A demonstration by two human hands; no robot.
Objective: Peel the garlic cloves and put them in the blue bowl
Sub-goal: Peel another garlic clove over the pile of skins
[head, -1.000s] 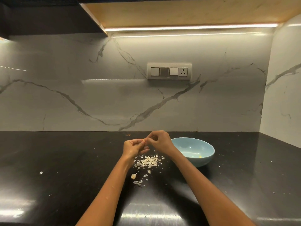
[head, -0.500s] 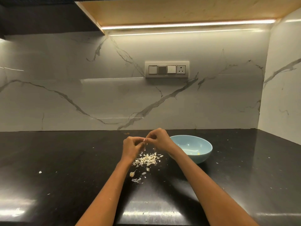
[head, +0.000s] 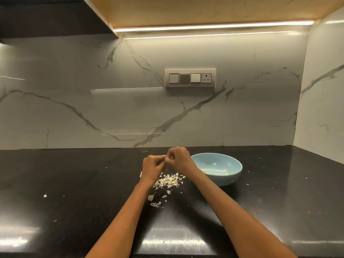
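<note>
Left hand [head: 152, 167] and right hand [head: 178, 158] meet, fingers curled.

Left hand [head: 153, 167] knuckles rolled up; right hand [head: 179, 157] fingertips shifted slightly, hands otherwise same spot.

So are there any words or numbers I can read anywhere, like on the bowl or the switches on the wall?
None: no words or numbers can be read anywhere.
Blue bowl: plain, no writing.
Switch panel: three blank switches and a socket; a tiny dark mark under the middle is too small to read.
Wall: only grey marble veins.
Counter: only garlic skins and specks.
</note>
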